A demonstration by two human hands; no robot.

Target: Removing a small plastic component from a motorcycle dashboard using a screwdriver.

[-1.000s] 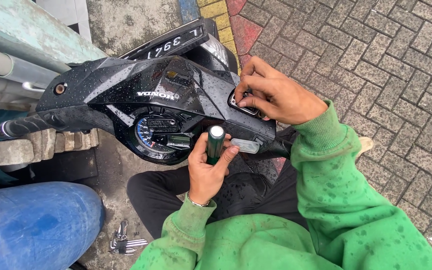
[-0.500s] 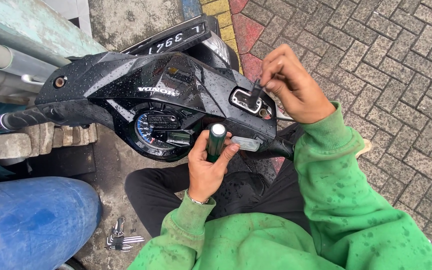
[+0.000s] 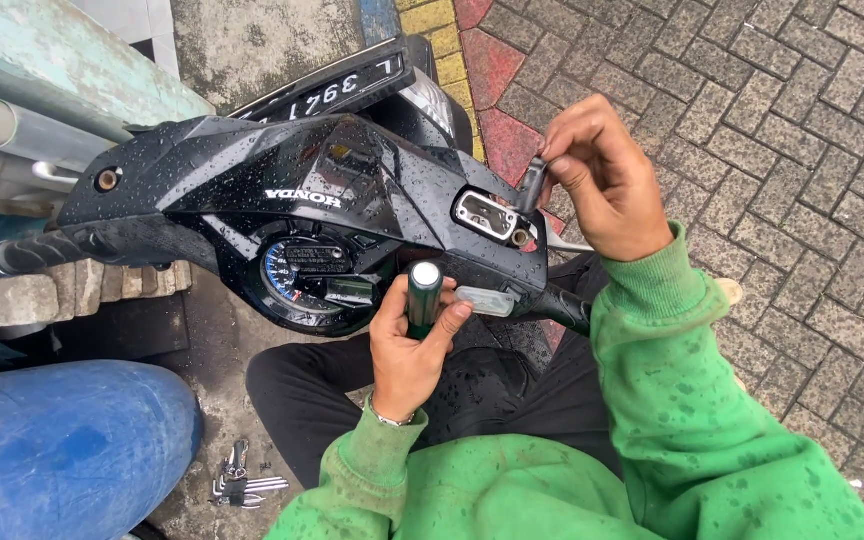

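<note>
Since the earlier frame the right hand [image 3: 602,185] has lifted away from the small open reservoir [image 3: 487,215] on the handlebar, and it now carries a small dark part [image 3: 532,185] above it, pinched between thumb and fingertips; I cannot tell exactly what this part is, it may be a cap or a screw piece. Nearest to the camera, the green sleeves [image 3: 652,400] frame the view, and the person sits low with black trousers [image 3: 352,390] under the bars, so both hands come up from below; the left hand [image 3: 412,345] is closed around a green-handled screwdriver [image 3: 424,295], held upright with the pale end to the camera, probably to keep it ready while the other hand works. On the ground to the left lies a bunch of keys and small tools [image 3: 237,480], beside a blue drum [image 3: 62,450]. Farther, the wet black handlebar cover [image 3: 282,180] of the scooter is turned to the person, with the round speedometer [image 3: 302,275] below; beyond it, the licence plate [image 3: 332,90] and red and grey paving stones [image 3: 752,100].
</note>
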